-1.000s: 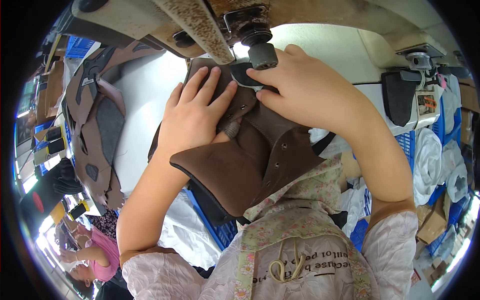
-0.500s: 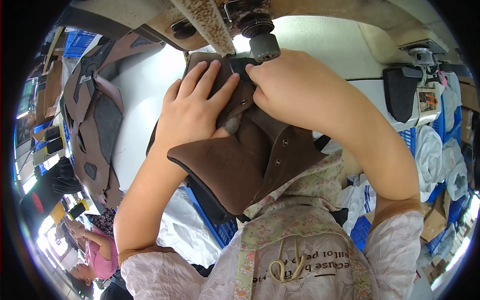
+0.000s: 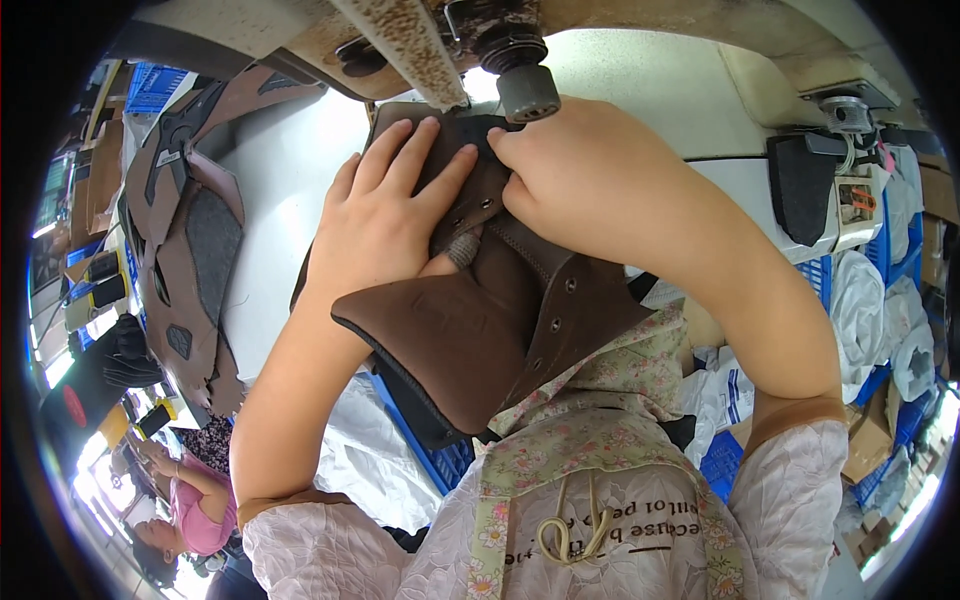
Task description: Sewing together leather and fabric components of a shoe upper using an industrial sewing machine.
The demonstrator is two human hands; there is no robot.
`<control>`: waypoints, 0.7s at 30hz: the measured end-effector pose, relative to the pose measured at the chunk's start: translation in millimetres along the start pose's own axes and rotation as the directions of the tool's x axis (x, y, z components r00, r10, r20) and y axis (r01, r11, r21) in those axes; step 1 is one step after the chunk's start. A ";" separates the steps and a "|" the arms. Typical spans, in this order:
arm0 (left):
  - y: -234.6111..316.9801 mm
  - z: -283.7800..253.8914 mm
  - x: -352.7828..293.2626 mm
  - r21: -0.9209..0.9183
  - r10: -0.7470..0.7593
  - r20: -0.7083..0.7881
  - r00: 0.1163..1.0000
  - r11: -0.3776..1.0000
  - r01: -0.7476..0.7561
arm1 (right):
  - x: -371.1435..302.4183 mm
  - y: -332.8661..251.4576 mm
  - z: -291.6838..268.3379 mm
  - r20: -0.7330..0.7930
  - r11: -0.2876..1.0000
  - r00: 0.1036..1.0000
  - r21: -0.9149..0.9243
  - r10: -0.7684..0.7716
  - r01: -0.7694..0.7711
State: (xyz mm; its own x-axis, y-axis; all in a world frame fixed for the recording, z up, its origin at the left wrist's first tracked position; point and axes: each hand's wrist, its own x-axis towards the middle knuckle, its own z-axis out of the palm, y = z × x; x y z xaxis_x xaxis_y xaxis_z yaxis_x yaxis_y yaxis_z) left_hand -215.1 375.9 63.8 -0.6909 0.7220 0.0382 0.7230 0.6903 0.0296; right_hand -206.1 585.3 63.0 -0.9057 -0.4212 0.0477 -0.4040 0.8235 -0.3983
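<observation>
White tabletop point(image 3: 285, 165) beneath, the left hand point(image 3: 375, 210) lies spread on brown material point(image 3: 430, 350) while the right hand point(image 3: 570, 170) curls, grip unclear.

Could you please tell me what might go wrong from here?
The left hand's spread fingers look close to the brown-speckled pale metal bar, so slipping forward might press them against it.
The right hand appears right beside the dark grey cylindrical knob and could bump it.
The folded brown piece with metal eyelets hangs over the green floral fabric apron; loose folds might snag or pull it askew.
</observation>
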 end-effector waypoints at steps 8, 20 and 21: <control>-1.6 -2.9 4.3 -0.024 -0.005 -0.021 1.000 1.000 0.005 | 3.8 1.3 -4.8 -0.005 0.999 1.000 -0.018 -0.026 0.026; -1.2 0.1 4.3 -0.028 -0.034 -0.035 0.999 0.999 0.033 | 3.4 1.2 0.3 -0.085 1.000 0.996 -0.020 -0.011 0.009; -1.2 0.3 4.2 -0.030 -0.034 -0.035 0.999 0.999 0.033 | 2.9 0.6 -0.1 -0.080 1.000 0.997 -0.017 0.016 -0.018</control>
State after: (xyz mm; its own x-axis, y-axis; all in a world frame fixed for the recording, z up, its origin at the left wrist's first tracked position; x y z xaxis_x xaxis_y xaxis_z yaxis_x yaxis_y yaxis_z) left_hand -218.9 378.2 63.6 -0.7147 0.6957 0.0725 0.6994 0.7122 0.0603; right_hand -209.0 584.6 63.0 -0.9196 -0.3760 0.1142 -0.3899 0.8370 -0.3839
